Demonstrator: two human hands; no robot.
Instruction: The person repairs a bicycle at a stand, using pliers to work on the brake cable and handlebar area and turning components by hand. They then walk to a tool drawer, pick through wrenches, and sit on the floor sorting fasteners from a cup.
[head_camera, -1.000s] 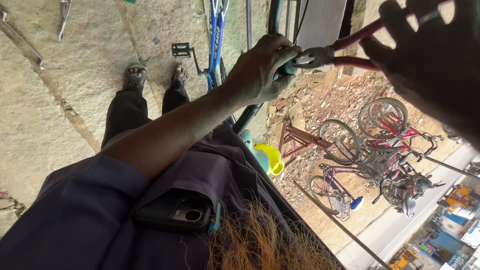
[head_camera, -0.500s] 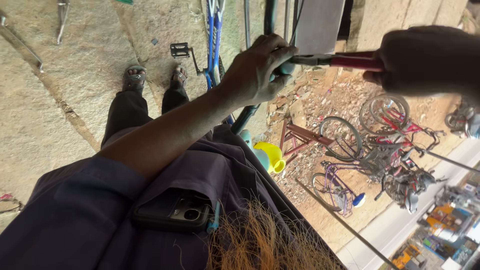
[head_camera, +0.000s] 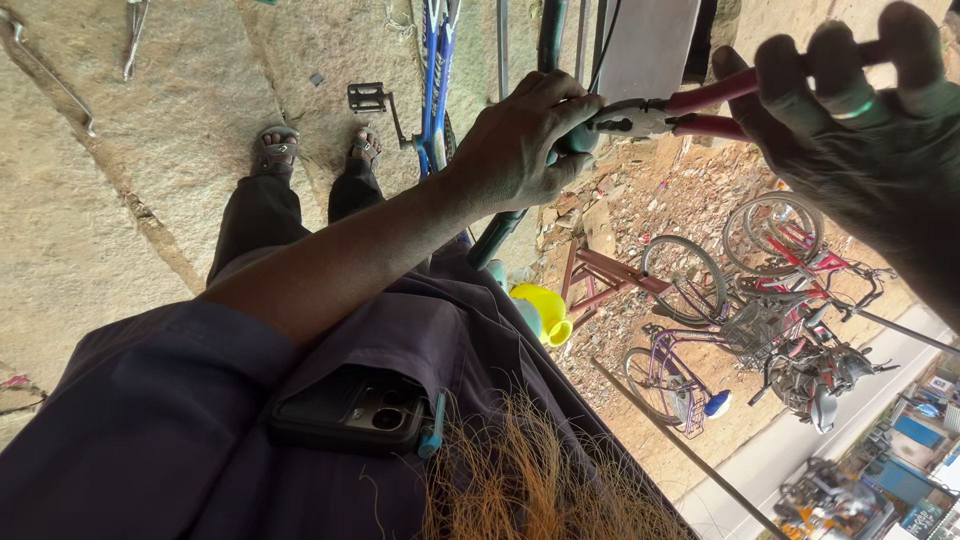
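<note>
I am gripping the dark bike tube (head_camera: 548, 40) at upper centre with my closed left hand (head_camera: 520, 145) while my right hand (head_camera: 860, 120), curled around red-handled pliers (head_camera: 650, 115), is pinching a fitting there, needing a firm squeeze.

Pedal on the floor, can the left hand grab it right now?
Probably not: the left hand is wrapped round a dark tube, and the pedal lies down on the floor by the feet.
</note>
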